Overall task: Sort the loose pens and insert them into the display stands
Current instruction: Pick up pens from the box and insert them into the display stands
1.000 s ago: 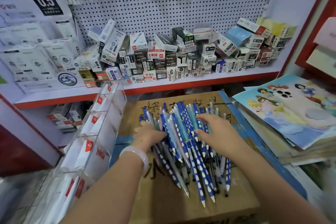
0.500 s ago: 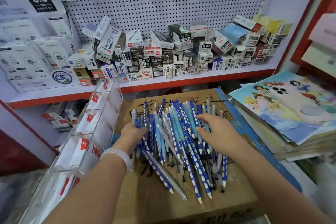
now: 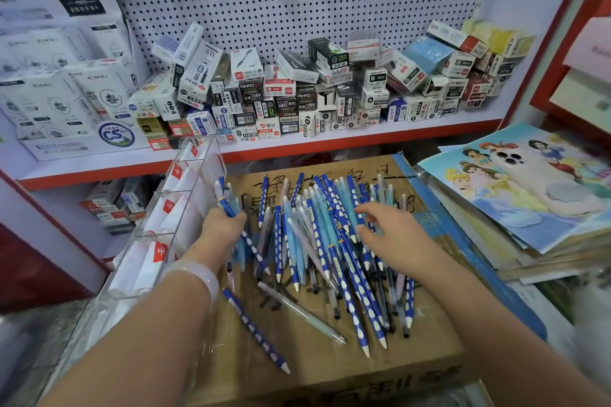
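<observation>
pens (image 3: 334,241): blue, loose heap on cardboard | display stand (image 3: 155,235): clear acrylic, left of heap

The pens (image 3: 330,241) are dark blue with white spots, light blue, or see-through grey. Their tips are white. They lie on a brown box (image 3: 413,334) with black writing. The shelf (image 3: 297,145) is white with a red edge. The wall board (image 3: 330,10) is white with rows of little holes. The bracelet (image 3: 198,274) is milky white. The picture books (image 3: 529,195) are light blue with cartoon princesses.
</observation>
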`<state>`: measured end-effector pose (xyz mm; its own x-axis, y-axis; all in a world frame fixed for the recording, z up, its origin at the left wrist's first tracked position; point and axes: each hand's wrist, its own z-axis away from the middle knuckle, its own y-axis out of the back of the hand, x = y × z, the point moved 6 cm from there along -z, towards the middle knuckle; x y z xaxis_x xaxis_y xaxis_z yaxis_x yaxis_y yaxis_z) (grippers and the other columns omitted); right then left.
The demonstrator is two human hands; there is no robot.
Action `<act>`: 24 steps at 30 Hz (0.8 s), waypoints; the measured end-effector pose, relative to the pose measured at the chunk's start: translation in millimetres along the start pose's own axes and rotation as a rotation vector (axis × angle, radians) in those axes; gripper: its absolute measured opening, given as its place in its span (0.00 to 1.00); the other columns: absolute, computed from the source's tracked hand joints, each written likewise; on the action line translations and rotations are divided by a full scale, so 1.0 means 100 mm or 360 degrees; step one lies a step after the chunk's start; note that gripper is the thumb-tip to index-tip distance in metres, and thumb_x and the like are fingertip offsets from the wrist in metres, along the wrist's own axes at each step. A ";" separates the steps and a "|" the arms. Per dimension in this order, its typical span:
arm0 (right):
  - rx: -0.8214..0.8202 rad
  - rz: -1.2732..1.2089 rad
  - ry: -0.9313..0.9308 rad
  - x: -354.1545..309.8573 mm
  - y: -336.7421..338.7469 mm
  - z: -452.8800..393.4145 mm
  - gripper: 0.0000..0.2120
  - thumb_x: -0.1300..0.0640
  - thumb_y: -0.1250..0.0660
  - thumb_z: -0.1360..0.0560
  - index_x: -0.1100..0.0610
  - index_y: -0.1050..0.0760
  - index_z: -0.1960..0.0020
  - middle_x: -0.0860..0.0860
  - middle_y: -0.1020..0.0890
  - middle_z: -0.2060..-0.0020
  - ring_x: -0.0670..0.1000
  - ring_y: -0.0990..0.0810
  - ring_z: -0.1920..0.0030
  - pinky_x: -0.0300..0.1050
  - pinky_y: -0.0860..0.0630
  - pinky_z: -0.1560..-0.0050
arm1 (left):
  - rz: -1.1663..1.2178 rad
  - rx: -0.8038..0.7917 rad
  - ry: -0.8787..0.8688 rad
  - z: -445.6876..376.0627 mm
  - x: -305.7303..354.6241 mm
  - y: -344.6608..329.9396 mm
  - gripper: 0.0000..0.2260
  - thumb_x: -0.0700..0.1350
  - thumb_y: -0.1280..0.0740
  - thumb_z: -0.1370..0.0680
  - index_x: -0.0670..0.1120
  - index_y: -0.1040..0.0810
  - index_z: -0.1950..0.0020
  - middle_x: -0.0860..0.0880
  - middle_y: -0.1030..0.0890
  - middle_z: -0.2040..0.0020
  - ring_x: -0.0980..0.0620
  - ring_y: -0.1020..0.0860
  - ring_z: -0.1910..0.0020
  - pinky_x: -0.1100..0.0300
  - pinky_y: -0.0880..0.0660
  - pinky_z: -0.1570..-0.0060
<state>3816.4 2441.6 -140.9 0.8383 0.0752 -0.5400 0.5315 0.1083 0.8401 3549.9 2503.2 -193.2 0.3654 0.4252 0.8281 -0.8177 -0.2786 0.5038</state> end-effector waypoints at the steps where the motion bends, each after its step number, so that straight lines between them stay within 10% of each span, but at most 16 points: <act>1: -0.0006 0.0002 0.0000 0.00 -0.01 0.00 0.19 0.52 0.41 0.21 0.52 0.35 0.30 0.51 0.25 0.38 0.51 0.21 0.47 0.45 0.26 0.44 | 0.0014 0.0010 -0.0027 0.00 0.03 0.01 0.11 0.41 0.37 0.23 0.35 0.27 0.46 0.39 0.23 0.56 0.42 0.24 0.56 0.53 0.26 0.53; 8: 0.0048 -0.0055 0.0019 -0.05 0.00 -0.01 0.17 0.54 0.42 0.20 0.52 0.32 0.32 0.51 0.23 0.42 0.50 0.24 0.44 0.49 0.25 0.42 | 0.0140 0.0176 -0.0360 0.06 0.51 0.16 0.12 0.38 0.39 0.23 0.47 0.34 0.66 0.47 0.33 0.69 0.48 0.33 0.69 0.59 0.35 0.68; 16: 0.0121 -0.0115 0.0256 -0.43 -0.10 0.13 0.14 0.55 0.41 0.21 0.53 0.27 0.36 0.48 0.21 0.45 0.46 0.23 0.46 0.44 0.26 0.42 | 0.0222 0.0295 -0.0476 0.29 0.66 0.23 0.06 0.41 0.39 0.23 0.42 0.36 0.51 0.49 0.34 0.66 0.53 0.35 0.71 0.58 0.39 0.73; 24: 0.0283 -0.0245 0.0313 -0.64 0.04 0.26 0.16 0.49 0.39 0.22 0.53 0.25 0.37 0.47 0.19 0.48 0.44 0.26 0.57 0.42 0.27 0.48 | 0.0468 -0.0116 -0.0557 0.89 0.78 -0.06 0.08 0.41 0.36 0.25 0.41 0.28 0.47 0.40 0.21 0.54 0.44 0.22 0.56 0.49 0.25 0.52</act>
<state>3767.9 2411.5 -101.9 0.7156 0.2635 -0.6468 0.6781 -0.0403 0.7338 3622.8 2460.9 -109.4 0.2310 0.0175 0.9728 -0.9336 -0.2774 0.2267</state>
